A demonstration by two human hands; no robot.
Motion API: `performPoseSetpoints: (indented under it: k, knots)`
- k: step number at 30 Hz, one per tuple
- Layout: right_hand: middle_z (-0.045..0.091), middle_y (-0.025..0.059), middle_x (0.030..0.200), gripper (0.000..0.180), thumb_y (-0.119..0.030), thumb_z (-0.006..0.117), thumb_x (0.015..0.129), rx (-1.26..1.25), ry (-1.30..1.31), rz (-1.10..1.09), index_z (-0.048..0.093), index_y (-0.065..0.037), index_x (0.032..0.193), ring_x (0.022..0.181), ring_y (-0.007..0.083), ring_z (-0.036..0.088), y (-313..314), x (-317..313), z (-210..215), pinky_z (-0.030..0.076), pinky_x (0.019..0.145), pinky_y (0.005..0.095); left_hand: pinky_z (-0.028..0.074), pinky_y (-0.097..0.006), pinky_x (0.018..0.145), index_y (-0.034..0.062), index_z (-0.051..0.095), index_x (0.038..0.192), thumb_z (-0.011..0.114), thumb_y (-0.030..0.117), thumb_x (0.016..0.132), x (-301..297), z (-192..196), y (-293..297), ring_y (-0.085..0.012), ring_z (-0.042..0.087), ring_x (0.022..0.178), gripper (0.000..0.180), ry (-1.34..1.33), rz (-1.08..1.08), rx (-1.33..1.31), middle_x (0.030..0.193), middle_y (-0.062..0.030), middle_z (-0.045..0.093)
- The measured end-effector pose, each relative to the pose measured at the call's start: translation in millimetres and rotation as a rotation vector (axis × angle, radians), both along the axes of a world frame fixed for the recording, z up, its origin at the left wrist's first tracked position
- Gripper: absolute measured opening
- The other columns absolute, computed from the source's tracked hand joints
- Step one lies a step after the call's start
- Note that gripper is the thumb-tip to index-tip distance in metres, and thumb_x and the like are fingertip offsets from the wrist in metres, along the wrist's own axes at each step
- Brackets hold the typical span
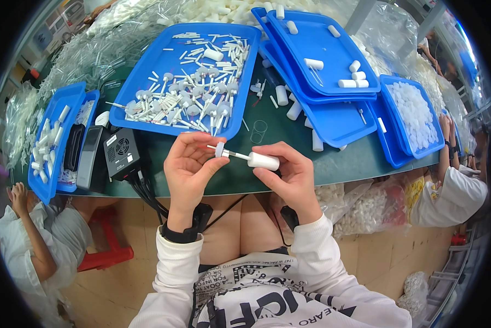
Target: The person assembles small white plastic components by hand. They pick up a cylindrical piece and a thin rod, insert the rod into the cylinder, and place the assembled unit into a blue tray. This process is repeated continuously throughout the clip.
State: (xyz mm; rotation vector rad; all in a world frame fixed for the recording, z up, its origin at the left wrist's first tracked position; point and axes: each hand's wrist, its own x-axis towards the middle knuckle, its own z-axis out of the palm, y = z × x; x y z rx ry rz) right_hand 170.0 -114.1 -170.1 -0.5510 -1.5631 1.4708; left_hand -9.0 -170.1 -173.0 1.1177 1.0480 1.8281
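My left hand (189, 170) pinches a thin white stick with a round disc (219, 150) partway along it. Fingers and thumb of my right hand (289, 177) close round a thick white cylinder (263, 161). The stick's right end meets the cylinder's left end; how far it goes in, I cannot tell. Both are held above the front edge of the green table (333, 167). Just beyond my hands lies a large blue tray (147, 71) of loose white sticks, many with the same kind of disc.
Stacked blue trays (311, 44) with white cylinders stand back right. Farther right, a blue tray (434, 139) holds small white pieces. A black box with a fan (121, 150) and cables sits left, beside another blue tray (43, 186). Other people (447, 191) sit at both sides.
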Motion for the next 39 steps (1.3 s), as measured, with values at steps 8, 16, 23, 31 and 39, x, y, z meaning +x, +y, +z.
performPoseSetpoints:
  k: [8, 16, 23, 31, 39]
  knots:
    - [0.064, 0.005, 0.093, 0.029, -0.004, 0.067, 0.077, -0.031, -0.083, 0.022, 0.061, 0.0, 0.105, 0.084, 0.0097, 0.06, -1, -2, -2, 0.048, 0.073, 0.0224, 0.051, -0.028, 0.08, -0.003, 0.055, 0.095, 0.066, -0.013, 0.071, -2, -3, 0, -0.0196, 0.061, 0.093, 0.029, -0.027, 0.031, 0.04, 0.099, -0.0144, 0.06]
    - [0.065, 0.0051, 0.092, 0.029, -0.006, 0.067, 0.076, -0.003, -0.122, 0.047, 0.062, -0.001, 0.105, 0.081, 0.0097, 0.06, -1, -1, 0, 0.047, 0.072, 0.0223, 0.05, -0.029, 0.082, -0.0022, 0.055, 0.097, 0.066, -0.013, 0.07, -6, -5, -1, -0.0195, 0.06, 0.095, 0.031, -0.087, -0.027, 0.035, 0.099, -0.0121, 0.059]
    - [0.066, 0.005, 0.09, 0.031, -0.007, 0.068, 0.076, 0.057, -0.151, 0.051, 0.062, -0.002, 0.106, 0.079, 0.0089, 0.061, -1, -3, -4, 0.047, 0.071, 0.0223, 0.048, -0.029, 0.083, 0.0023, 0.049, 0.096, 0.067, -0.011, 0.07, -9, -8, -1, -0.0174, 0.057, 0.095, 0.034, -0.168, -0.121, 0.082, 0.099, -0.0122, 0.057]
    - [0.067, 0.0054, 0.088, 0.029, -0.007, 0.067, 0.078, -0.001, -0.149, 0.068, 0.062, -0.002, 0.106, 0.077, 0.0088, 0.061, -3, -2, -1, 0.047, 0.069, 0.0219, 0.047, -0.029, 0.084, 0.0019, 0.053, 0.091, 0.068, -0.01, 0.07, -9, -11, 0, -0.0172, 0.057, 0.093, 0.029, -0.123, -0.081, 0.092, 0.099, -0.011, 0.056]
    - [0.063, 0.0066, 0.095, 0.029, 0.001, 0.067, 0.075, 0.177, -0.104, -0.062, 0.064, -0.002, 0.103, 0.08, 0.0112, 0.06, -2, -4, -5, 0.048, 0.07, 0.0234, 0.051, -0.031, 0.082, -0.0016, 0.057, 0.088, 0.066, -0.014, 0.07, -4, -10, 1, -0.0194, 0.061, 0.09, 0.024, -0.008, 0.028, 0.117, 0.095, -0.0137, 0.06]
